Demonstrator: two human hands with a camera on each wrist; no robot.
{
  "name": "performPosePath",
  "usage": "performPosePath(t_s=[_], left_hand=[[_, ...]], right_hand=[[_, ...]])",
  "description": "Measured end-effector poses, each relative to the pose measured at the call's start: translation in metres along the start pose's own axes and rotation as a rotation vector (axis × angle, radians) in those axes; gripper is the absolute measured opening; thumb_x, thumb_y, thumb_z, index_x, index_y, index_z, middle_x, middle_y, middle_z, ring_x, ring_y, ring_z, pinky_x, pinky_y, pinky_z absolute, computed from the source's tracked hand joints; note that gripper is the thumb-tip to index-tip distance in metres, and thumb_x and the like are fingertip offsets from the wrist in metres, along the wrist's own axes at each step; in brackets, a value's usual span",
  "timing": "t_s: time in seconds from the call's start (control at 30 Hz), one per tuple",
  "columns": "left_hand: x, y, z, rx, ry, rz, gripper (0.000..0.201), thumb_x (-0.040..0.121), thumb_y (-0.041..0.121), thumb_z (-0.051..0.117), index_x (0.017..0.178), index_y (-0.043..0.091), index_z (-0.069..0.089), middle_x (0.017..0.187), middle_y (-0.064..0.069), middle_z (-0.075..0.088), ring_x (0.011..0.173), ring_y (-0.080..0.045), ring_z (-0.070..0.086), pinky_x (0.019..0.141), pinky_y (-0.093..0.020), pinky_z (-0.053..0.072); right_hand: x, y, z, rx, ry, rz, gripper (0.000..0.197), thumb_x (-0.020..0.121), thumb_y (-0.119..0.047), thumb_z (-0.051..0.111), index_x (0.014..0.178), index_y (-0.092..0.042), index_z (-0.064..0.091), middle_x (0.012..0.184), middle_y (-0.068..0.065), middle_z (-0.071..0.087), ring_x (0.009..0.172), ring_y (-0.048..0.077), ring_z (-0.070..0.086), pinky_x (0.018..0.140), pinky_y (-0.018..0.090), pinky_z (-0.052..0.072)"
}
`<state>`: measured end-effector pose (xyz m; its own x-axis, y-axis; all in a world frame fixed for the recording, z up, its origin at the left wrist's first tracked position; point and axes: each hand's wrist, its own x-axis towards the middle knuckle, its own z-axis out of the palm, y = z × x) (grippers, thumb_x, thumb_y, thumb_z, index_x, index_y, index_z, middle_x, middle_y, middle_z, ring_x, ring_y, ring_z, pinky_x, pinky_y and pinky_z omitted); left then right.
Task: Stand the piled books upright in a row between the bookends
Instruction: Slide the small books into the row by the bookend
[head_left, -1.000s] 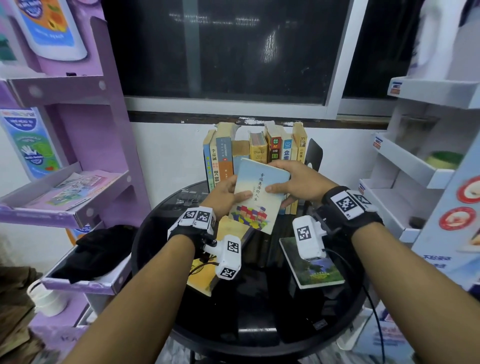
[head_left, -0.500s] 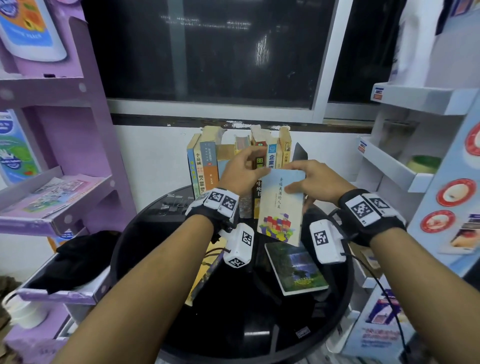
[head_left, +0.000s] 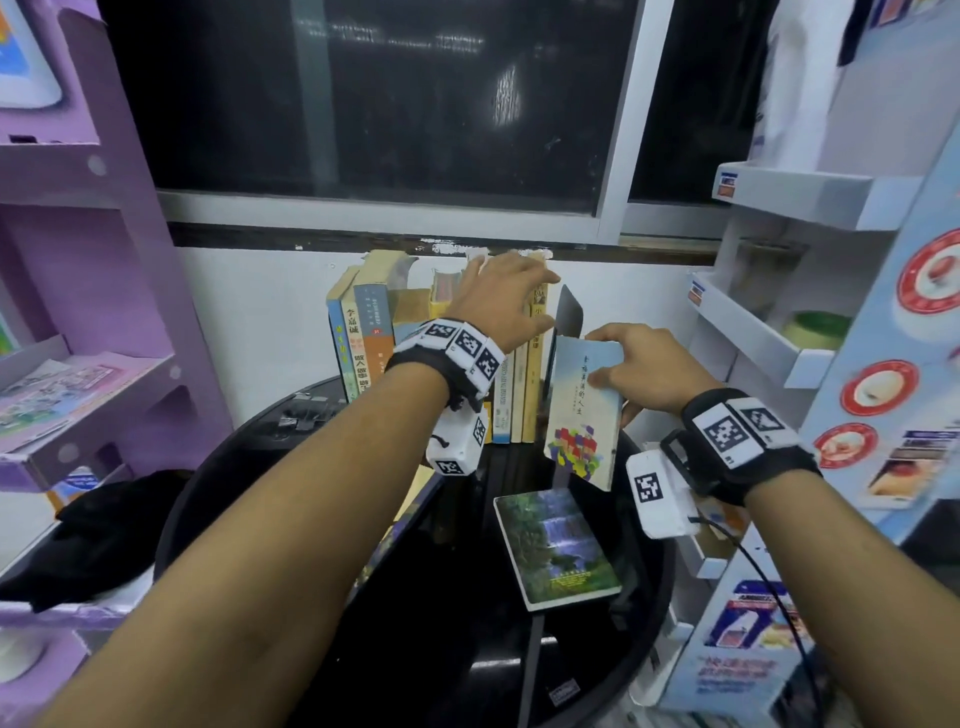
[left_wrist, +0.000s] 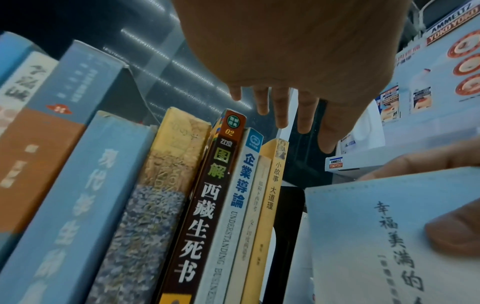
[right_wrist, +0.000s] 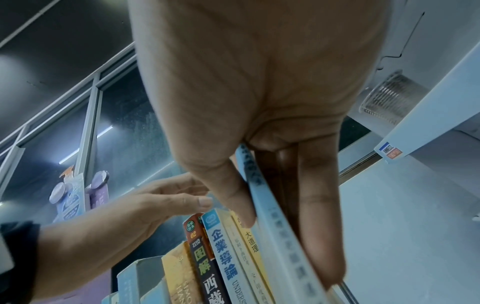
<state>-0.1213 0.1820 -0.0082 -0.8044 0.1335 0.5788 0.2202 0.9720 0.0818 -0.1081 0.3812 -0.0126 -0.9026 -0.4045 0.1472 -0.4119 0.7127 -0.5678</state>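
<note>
While pinched upright in the right hand, pale blue book; left hand spread over row of books.

Brown spine reads "02"; white spine, seemingly "UNDERSTANDING".

On my left I see a purple shelf unit with leaflets lying on one shelf and a black cloth bundled on a lower one. On my right stands a white display rack, a green tub on its middle shelf. Straight ahead is a dark window, with a small pile of binder clips below it.
</note>
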Motion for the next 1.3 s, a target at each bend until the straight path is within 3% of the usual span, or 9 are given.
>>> performPosePath(t_s=[0.23,0.33,0.43,0.53,0.63,0.73,0.97,1.17,1.3], left_hand=[[0.025,-0.004,0.001,0.063,-0.157,-0.046,0.054,0.084,0.053,0.058,0.136,0.04,0.046,0.153,0.005,0.033,0.144,-0.019,0.022,0.115,-0.061,0.009],[0.028,-0.009,0.005,0.077,-0.2,-0.06,0.059,0.083,0.054,0.06,0.138,0.042,0.042,0.154,0.006,0.031,0.144,-0.019,0.021,0.115,-0.062,0.009],[0.028,-0.012,0.006,0.088,-0.198,-0.045,0.052,0.081,0.052,0.062,0.129,0.039,0.047,0.149,0.009,0.038,0.142,-0.019,0.025,0.111,-0.063,0.019],[0.03,-0.011,0.004,0.091,-0.208,-0.029,0.043,0.081,0.048,0.065,0.119,0.035,0.049,0.137,0.011,0.048,0.13,-0.019,0.042,0.104,-0.056,0.033],[0.034,-0.015,-0.002,0.08,-0.212,0.005,0.041,0.081,0.043,0.068,0.118,0.033,0.052,0.128,0.011,0.054,0.116,-0.018,0.052,0.094,-0.044,0.043],[0.035,-0.023,-0.003,0.048,-0.239,0.035,0.044,0.08,0.042,0.069,0.119,0.033,0.052,0.135,0.008,0.049,0.112,-0.018,0.054,0.088,-0.037,0.047],[0.032,-0.028,-0.002,0.108,-0.206,0.054,0.045,0.083,0.045,0.066,0.121,0.031,0.047,0.134,0.007,0.055,0.107,-0.019,0.058,0.078,-0.029,0.038],[0.029,-0.027,0.0,0.098,-0.179,0.033,0.047,0.083,0.044,0.068,0.123,0.031,0.047,0.137,0.01,0.053,0.112,-0.018,0.057,0.091,-0.035,0.038],[0.029,-0.027,0.001,0.073,-0.188,0.001,0.047,0.082,0.045,0.069,0.121,0.033,0.047,0.137,0.011,0.054,0.113,-0.018,0.057,0.096,-0.039,0.039]], right_hand=[[0.019,0.008,0.01,-0.052,0.071,-0.008,0.039,0.093,-0.011,0.058,0.13,-0.015,0.049,0.105,0.01,0.06,0.091,0.032,0.069,0.05,0.034,0.059],[0.028,0.009,0.019,-0.086,0.109,-0.023,0.041,0.094,-0.015,0.057,0.133,-0.018,0.048,0.115,0.015,0.062,0.101,0.032,0.066,0.066,0.037,0.061],[0.038,0.009,0.029,-0.137,0.153,-0.025,0.042,0.094,-0.02,0.057,0.134,-0.019,0.046,0.115,0.016,0.063,0.101,0.032,0.064,0.08,0.043,0.058],[0.045,0.009,0.04,-0.135,0.178,-0.027,0.046,0.094,-0.022,0.057,0.138,-0.022,0.044,0.116,0.018,0.063,0.102,0.034,0.064,0.086,0.046,0.055],[0.05,0.009,0.048,-0.109,0.204,-0.023,0.046,0.094,-0.021,0.056,0.139,-0.025,0.043,0.115,0.019,0.062,0.101,0.036,0.063,0.087,0.047,0.055],[0.054,0.011,0.056,-0.078,0.221,-0.029,0.045,0.096,-0.021,0.056,0.138,-0.026,0.042,0.114,0.018,0.062,0.1,0.037,0.063,0.086,0.047,0.055],[0.066,0.014,0.075,0.013,0.209,-0.019,0.048,0.096,-0.017,0.056,0.141,-0.028,0.042,0.119,0.019,0.06,0.106,0.036,0.061,0.09,0.043,0.05],[0.079,0.023,0.088,0.05,0.135,-0.01,0.056,0.094,-0.018,0.059,0.144,-0.029,0.036,0.125,0.015,0.058,0.108,0.032,0.061,0.094,0.042,0.051],[0.083,0.029,0.09,0.072,0.045,-0.02,0.066,0.091,-0.016,0.063,0.146,-0.033,0.031,0.127,0.012,0.058,0.107,0.029,0.063,0.089,0.044,0.056]])
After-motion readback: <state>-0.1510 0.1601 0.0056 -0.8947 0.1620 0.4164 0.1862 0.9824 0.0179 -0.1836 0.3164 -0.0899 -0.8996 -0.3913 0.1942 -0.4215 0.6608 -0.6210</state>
